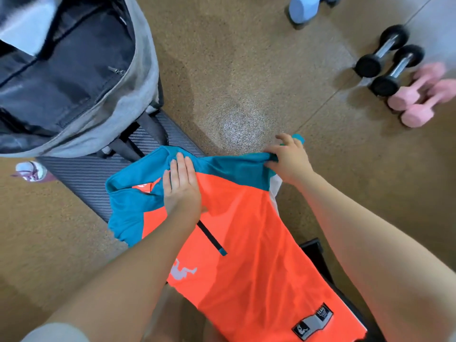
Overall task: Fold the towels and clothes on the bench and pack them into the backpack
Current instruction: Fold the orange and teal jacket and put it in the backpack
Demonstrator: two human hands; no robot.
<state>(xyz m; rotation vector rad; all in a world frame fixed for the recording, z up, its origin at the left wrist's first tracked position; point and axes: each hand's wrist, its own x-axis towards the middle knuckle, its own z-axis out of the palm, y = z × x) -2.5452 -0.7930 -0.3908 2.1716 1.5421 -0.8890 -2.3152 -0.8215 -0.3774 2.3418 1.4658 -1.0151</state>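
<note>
An orange and teal sports shirt (pixel 246 233) lies spread along the dark bench (pixel 81 174). My left hand (pixel 181 186) presses flat on it near the collar, fingers together. My right hand (pixel 290 160) pinches the teal shoulder and sleeve at the shirt's far right edge. The grey backpack (pixel 74 77) stands open at the bench's far end, upper left, with its dark lining showing. A white cloth (pixel 275 191) peeks out from under the shirt's right side.
Two black dumbbells (pixel 389 61) and two pink dumbbells (pixel 424 95) lie on the brown speckled floor at the right. A light blue dumbbell (pixel 302 8) sits at the top. A shoe (pixel 30 170) rests on the floor left of the bench.
</note>
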